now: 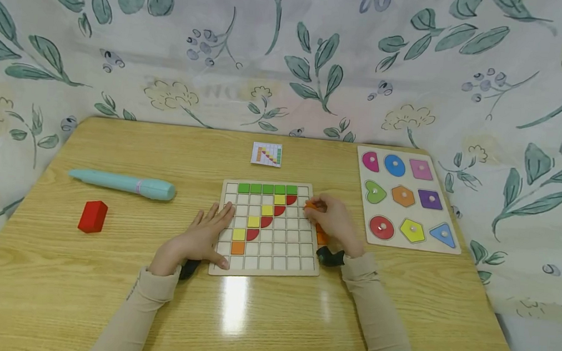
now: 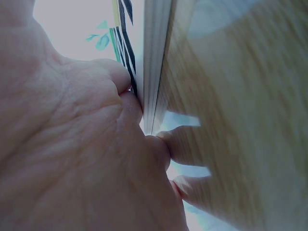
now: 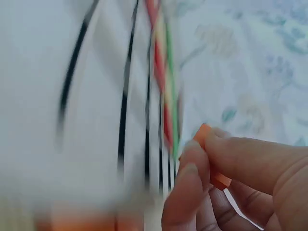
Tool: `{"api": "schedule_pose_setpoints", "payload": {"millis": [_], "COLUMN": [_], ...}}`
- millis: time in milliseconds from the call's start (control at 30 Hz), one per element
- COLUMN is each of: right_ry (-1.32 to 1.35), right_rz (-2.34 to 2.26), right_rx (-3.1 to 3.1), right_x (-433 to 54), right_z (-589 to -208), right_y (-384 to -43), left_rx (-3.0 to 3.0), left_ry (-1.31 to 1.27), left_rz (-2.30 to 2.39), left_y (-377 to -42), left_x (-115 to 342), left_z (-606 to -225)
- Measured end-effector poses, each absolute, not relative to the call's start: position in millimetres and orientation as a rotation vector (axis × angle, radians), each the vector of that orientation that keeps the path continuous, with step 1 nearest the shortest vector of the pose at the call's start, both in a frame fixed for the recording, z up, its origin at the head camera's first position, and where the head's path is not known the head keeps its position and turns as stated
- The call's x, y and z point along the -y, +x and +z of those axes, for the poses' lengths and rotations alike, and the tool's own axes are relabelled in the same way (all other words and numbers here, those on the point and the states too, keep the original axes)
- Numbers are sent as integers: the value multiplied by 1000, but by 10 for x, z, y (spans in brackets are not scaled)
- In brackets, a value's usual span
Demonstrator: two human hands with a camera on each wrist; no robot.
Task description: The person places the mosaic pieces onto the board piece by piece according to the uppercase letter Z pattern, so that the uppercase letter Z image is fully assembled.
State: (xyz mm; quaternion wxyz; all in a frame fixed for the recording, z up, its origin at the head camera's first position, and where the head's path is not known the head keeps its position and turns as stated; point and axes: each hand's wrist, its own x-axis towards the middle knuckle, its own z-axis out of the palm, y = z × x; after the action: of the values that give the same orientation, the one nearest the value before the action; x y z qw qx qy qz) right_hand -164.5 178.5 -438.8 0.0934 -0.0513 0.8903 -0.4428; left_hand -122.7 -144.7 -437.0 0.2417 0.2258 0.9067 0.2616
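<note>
A square wooden grid board [image 1: 279, 248] lies on the table. Across its top runs a row of green tiles [image 1: 267, 189], and a diagonal of yellow tiles [image 1: 253, 221] with red rounded tiles [image 1: 266, 221] beside them leads down to one orange tile [image 1: 238, 247]. My left hand [image 1: 200, 241] rests on the board's left edge, fingers spread and straight. Between thumb and fingertips, my right hand [image 1: 332, 219] pinches an orange square tile [image 3: 221, 181] by the board's upper right edge. More orange tiles [image 1: 322, 236] lie along that right edge, partly hidden under this hand.
Behind the board lies a small pattern card [image 1: 266, 155]. A shape puzzle board [image 1: 390, 210] with knobbed pieces is at the right. On the left are a light blue pen-shaped object [image 1: 110, 178] and a red block [image 1: 93, 217]. Floral cloth [image 1: 269, 85] hangs along the table's back edge.
</note>
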Motion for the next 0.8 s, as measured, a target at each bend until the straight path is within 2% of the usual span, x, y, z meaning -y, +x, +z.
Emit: {"api": "schedule_pose_setpoints", "payload": {"millis": [200,400,800], "right_ry": [-307,-454,-572], "right_rz": [-1494,-1385,-1241], "right_rx": [-2306,-2328,-2450], "right_x": [-1396,-1063,-906], "right_z": [-4372,-4401,-4416], "right_y": [-1503,-1295,-1136], "left_rx": [-2481,-2483,-2480], "left_ry": [621,620,622], "left_rz": [707,701,713], "left_y": [-1241,-1246,-1247], "left_x": [1450,1451,1458], "left_z": [-4389,-4404,-4413]}}
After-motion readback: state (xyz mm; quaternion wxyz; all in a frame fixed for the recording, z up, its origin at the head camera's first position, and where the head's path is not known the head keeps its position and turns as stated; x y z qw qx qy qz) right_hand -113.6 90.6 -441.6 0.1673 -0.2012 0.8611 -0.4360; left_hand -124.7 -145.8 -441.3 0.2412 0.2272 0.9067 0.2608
